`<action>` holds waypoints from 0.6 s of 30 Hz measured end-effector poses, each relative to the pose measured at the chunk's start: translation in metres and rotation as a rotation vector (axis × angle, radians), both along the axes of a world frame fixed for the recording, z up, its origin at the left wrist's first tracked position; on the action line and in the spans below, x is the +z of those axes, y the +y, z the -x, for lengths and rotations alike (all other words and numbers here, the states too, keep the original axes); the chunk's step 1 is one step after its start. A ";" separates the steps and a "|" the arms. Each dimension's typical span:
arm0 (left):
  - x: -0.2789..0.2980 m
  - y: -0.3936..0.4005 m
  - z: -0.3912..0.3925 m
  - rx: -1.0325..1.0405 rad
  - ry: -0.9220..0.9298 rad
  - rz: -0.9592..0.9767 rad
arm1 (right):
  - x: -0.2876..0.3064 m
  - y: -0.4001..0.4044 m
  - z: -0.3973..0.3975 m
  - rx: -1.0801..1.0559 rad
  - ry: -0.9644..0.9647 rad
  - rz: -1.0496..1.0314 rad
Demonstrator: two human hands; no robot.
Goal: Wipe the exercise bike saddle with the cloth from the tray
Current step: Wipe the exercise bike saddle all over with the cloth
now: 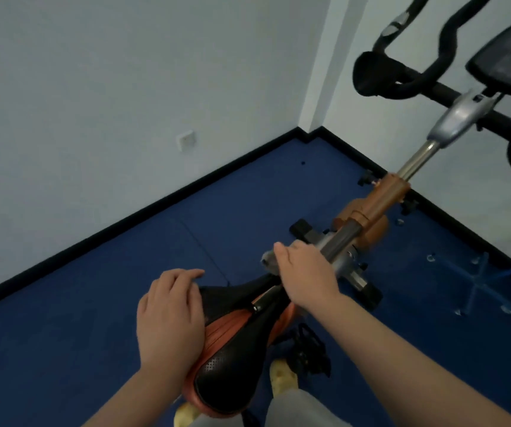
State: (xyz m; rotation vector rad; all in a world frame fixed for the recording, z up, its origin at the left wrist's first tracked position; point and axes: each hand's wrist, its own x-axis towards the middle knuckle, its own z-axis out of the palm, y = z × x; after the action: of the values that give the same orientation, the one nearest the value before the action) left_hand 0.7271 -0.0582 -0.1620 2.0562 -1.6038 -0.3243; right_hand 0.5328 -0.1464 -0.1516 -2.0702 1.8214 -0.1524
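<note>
The exercise bike saddle [232, 349] is black with orange trim and sits low in the centre, its nose pointing away from me. My left hand [169, 322] lies flat on the saddle's left side, fingers together. My right hand [305, 277] is at the saddle's nose, closed over a small grey cloth [269, 261] whose edge sticks out to the left of the thumb. Most of the cloth is hidden under the hand. No tray is in view.
The bike's orange frame [380, 198] and silver post rise to black handlebars [402, 78] and a console [507, 60] at top right. A pedal [309, 349] hangs right of the saddle. Blue floor meets white walls; a blue stand [479, 282] lies at the right.
</note>
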 end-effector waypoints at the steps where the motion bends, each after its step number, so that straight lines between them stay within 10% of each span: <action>1: -0.001 0.001 0.002 0.059 0.026 -0.005 | 0.004 0.001 -0.010 0.172 0.093 0.055; 4: -0.002 0.004 0.006 0.178 0.083 -0.013 | 0.012 0.020 -0.051 0.614 0.053 0.085; 8: 0.000 0.016 0.018 0.323 0.204 -0.047 | 0.014 0.002 -0.028 0.632 -0.187 -0.184; 14: 0.000 0.040 0.046 0.451 0.233 -0.048 | -0.002 -0.009 -0.023 0.890 -0.043 0.011; 18: -0.002 0.049 0.061 0.528 0.196 -0.034 | -0.001 -0.016 -0.075 0.865 -0.096 -0.263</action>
State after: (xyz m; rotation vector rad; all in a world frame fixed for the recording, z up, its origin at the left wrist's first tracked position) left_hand 0.6666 -0.0088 -0.1639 2.2959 -0.9026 -0.3450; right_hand 0.6079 -0.1624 -0.1529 -2.3851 0.7175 0.2067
